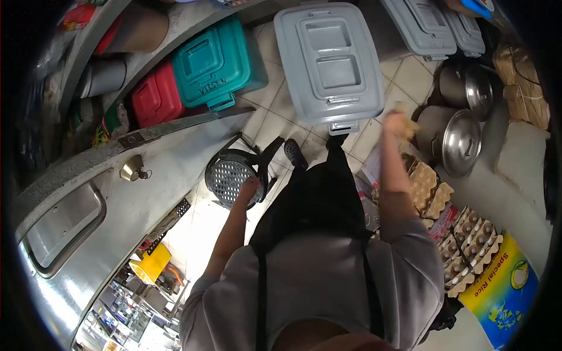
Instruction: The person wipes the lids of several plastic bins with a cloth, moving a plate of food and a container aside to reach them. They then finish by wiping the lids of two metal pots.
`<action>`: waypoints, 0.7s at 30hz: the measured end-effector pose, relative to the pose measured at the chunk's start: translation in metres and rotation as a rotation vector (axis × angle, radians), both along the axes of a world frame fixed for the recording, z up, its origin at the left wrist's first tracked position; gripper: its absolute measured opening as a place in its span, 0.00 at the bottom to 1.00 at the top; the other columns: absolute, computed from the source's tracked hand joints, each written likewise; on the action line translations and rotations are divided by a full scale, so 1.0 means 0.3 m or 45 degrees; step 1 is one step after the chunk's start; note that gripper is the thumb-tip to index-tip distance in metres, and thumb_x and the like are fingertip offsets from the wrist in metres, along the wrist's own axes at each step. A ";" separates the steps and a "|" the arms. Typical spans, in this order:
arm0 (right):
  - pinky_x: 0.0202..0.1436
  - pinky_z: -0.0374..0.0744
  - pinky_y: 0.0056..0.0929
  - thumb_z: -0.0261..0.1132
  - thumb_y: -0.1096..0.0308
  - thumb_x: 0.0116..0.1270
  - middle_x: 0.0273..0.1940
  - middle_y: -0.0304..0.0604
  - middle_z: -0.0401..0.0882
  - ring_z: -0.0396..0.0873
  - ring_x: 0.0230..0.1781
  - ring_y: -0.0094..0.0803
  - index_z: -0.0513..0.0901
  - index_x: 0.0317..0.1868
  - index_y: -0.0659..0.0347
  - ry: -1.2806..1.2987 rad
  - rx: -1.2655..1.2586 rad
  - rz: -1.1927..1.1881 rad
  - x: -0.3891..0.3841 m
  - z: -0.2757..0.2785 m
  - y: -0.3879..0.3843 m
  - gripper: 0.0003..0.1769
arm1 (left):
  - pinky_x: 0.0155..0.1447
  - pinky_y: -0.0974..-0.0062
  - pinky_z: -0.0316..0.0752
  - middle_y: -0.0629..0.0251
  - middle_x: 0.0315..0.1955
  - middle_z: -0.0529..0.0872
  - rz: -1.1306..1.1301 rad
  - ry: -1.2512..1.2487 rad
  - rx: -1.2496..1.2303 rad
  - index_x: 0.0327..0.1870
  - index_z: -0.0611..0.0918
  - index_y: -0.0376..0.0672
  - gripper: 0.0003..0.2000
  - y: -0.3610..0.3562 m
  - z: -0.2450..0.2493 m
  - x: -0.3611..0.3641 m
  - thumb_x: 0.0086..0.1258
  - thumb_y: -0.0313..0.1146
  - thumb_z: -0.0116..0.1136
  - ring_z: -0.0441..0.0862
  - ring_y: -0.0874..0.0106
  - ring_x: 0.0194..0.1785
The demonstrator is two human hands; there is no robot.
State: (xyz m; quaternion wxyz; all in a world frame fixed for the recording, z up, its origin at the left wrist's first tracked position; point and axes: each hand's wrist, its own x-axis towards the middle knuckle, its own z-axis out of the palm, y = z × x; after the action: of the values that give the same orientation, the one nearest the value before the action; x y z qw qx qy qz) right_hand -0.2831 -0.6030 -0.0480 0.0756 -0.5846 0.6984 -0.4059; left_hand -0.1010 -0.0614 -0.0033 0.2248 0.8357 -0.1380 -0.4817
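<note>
My left hand [250, 188] grips the edge of a black plastic stool [229, 178] with a round perforated seat. The stool appears tilted, its legs pointing up and to the right. My right hand [396, 123] reaches forward, smeared by motion, with a pale yellowish thing [408, 127] in it whose kind I cannot make out. A grey lidded plastic bin [328, 58] stands just ahead of my feet, left of that hand. To its right is a steel pot [427, 131] with a shiny lid. Egg trays [422, 181] lie below the right hand.
On the left is a metal door [134, 205] with a knob and keys. Behind it sit a green bin [213, 67] and a red bin [155, 96]. Stacked eggs [468, 245] and a rice sack [503, 292] lie at the right. More grey bins [424, 23] stand at the back.
</note>
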 end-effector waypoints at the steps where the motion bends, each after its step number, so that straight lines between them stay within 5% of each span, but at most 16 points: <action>1: 0.43 0.67 0.36 0.43 0.62 0.62 0.37 0.48 0.71 0.70 0.37 0.37 0.70 0.37 0.63 0.033 -0.063 -0.060 0.136 0.006 0.101 0.14 | 0.34 0.72 0.73 0.59 0.29 0.79 -0.080 0.001 0.124 0.36 0.76 0.42 0.11 -0.046 0.024 0.023 0.62 0.38 0.45 0.79 0.67 0.32; 2: 0.44 0.66 0.37 0.42 0.62 0.62 0.37 0.48 0.70 0.69 0.37 0.37 0.69 0.37 0.63 0.026 -0.144 -0.082 0.265 0.018 0.213 0.14 | 0.34 0.73 0.73 0.60 0.28 0.80 -0.158 -0.002 0.251 0.37 0.76 0.42 0.11 -0.092 0.046 0.047 0.62 0.39 0.45 0.78 0.69 0.31; 3: 0.47 0.66 0.35 0.39 0.59 0.64 0.42 0.46 0.68 0.68 0.41 0.33 0.68 0.38 0.63 -0.039 0.295 0.008 0.342 0.080 0.340 0.17 | 0.34 0.73 0.73 0.60 0.28 0.80 -0.159 -0.003 0.259 0.37 0.76 0.42 0.11 -0.124 0.061 0.055 0.62 0.39 0.45 0.78 0.69 0.31; 4: 0.51 0.63 0.35 0.39 0.59 0.63 0.43 0.47 0.66 0.65 0.44 0.37 0.67 0.37 0.64 -0.951 0.513 -0.068 0.411 0.041 0.423 0.17 | 0.35 0.74 0.72 0.61 0.28 0.80 0.026 0.000 0.039 0.38 0.76 0.41 0.12 -0.158 0.072 0.061 0.62 0.39 0.45 0.78 0.70 0.31; 5: 0.51 0.63 0.35 0.39 0.59 0.63 0.43 0.47 0.66 0.65 0.44 0.37 0.67 0.37 0.64 -0.957 0.507 -0.082 0.463 -0.001 0.530 0.17 | 0.35 0.75 0.72 0.61 0.27 0.80 0.202 0.000 -0.189 0.38 0.76 0.41 0.12 -0.216 0.084 0.080 0.63 0.39 0.45 0.78 0.71 0.30; 7: 0.51 0.65 0.41 0.46 0.73 0.58 0.45 0.59 0.65 0.65 0.46 0.51 0.64 0.45 0.68 0.635 0.175 0.371 0.499 -0.058 0.745 0.13 | 0.37 0.77 0.71 0.62 0.27 0.79 0.132 -0.102 -0.276 0.39 0.75 0.39 0.12 -0.378 0.197 0.105 0.64 0.38 0.45 0.77 0.74 0.30; 9: 0.51 0.66 0.36 0.48 0.75 0.56 0.44 0.56 0.66 0.65 0.47 0.51 0.67 0.45 0.64 0.197 0.629 0.811 0.491 0.076 0.834 0.14 | 0.38 0.78 0.70 0.63 0.27 0.79 0.121 -0.160 -0.430 0.39 0.75 0.38 0.11 -0.513 0.212 0.141 0.65 0.36 0.45 0.77 0.75 0.31; 10: 0.51 0.66 0.36 0.48 0.75 0.56 0.44 0.56 0.66 0.65 0.47 0.51 0.67 0.45 0.64 0.184 0.632 0.806 0.466 0.146 0.808 0.14 | 0.39 0.79 0.70 0.63 0.27 0.79 0.124 -0.134 -0.485 0.39 0.75 0.38 0.11 -0.585 0.226 0.165 0.65 0.35 0.45 0.77 0.75 0.32; 12: 0.48 0.67 0.32 0.51 0.74 0.52 0.42 0.49 0.69 0.68 0.44 0.44 0.71 0.42 0.60 0.440 0.665 1.583 0.346 0.242 0.695 0.14 | 0.39 0.79 0.70 0.63 0.28 0.79 0.109 -0.108 -0.523 0.39 0.74 0.37 0.10 -0.713 0.283 0.200 0.65 0.34 0.45 0.76 0.75 0.32; 14: 0.43 0.70 0.33 0.55 0.70 0.48 0.40 0.37 0.74 0.73 0.41 0.36 0.75 0.38 0.54 0.623 -0.133 2.003 0.148 0.122 0.549 0.14 | 0.39 0.82 0.69 0.66 0.30 0.78 0.089 -0.145 -0.671 0.40 0.74 0.38 0.09 -0.827 0.352 0.220 0.66 0.32 0.44 0.75 0.78 0.33; 15: 0.43 0.71 0.33 0.55 0.70 0.47 0.39 0.40 0.75 0.73 0.41 0.38 0.76 0.38 0.54 0.276 -0.072 2.120 0.054 0.128 0.435 0.14 | 0.39 0.82 0.69 0.66 0.30 0.78 0.079 -0.148 -0.669 0.40 0.74 0.38 0.09 -0.857 0.364 0.225 0.66 0.32 0.44 0.75 0.78 0.33; 16: 0.43 0.71 0.34 0.55 0.72 0.47 0.37 0.44 0.75 0.73 0.41 0.39 0.76 0.38 0.54 0.128 0.254 2.079 -0.013 0.092 0.350 0.14 | 0.39 0.81 0.69 0.67 0.30 0.78 0.136 -0.116 -0.671 0.40 0.74 0.38 0.09 -0.887 0.374 0.232 0.66 0.32 0.44 0.75 0.78 0.34; 18: 0.42 0.71 0.35 0.53 0.73 0.50 0.35 0.46 0.75 0.72 0.39 0.41 0.75 0.37 0.57 0.830 0.690 1.486 -0.230 0.034 0.141 0.12 | 0.40 0.81 0.69 0.67 0.30 0.78 0.187 -0.094 -0.687 0.40 0.74 0.38 0.09 -0.945 0.373 0.253 0.66 0.32 0.44 0.75 0.78 0.34; 19: 0.42 0.71 0.34 0.54 0.72 0.52 0.35 0.47 0.74 0.72 0.38 0.42 0.74 0.38 0.58 0.558 0.940 0.892 -0.397 -0.123 0.032 0.11 | 0.40 0.81 0.69 0.65 0.29 0.79 0.195 -0.105 -0.658 0.39 0.74 0.38 0.08 -0.961 0.354 0.258 0.66 0.31 0.44 0.75 0.77 0.34; 20: 0.41 0.71 0.33 0.53 0.72 0.53 0.37 0.49 0.73 0.72 0.38 0.42 0.72 0.41 0.62 0.919 0.951 0.854 -0.397 0.119 -0.068 0.13 | 0.41 0.80 0.69 0.63 0.29 0.79 0.200 -0.122 -0.630 0.39 0.75 0.38 0.08 -0.976 0.329 0.270 0.65 0.30 0.44 0.76 0.76 0.33; 21: 0.37 0.70 0.38 0.52 0.72 0.53 0.33 0.52 0.74 0.73 0.34 0.45 0.72 0.39 0.62 0.710 0.570 0.753 -0.431 0.119 -0.132 0.12 | 0.40 0.77 0.70 0.60 0.30 0.79 0.183 -0.174 -0.637 0.39 0.75 0.38 0.08 -0.993 0.289 0.277 0.63 0.30 0.48 0.76 0.72 0.33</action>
State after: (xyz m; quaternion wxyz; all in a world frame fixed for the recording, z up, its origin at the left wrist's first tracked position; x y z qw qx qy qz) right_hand -0.4124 -0.6426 -0.0122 0.1217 -0.8149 0.5658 -0.0335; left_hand -0.0177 -0.3595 0.0834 0.4481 0.7923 -0.2079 -0.3581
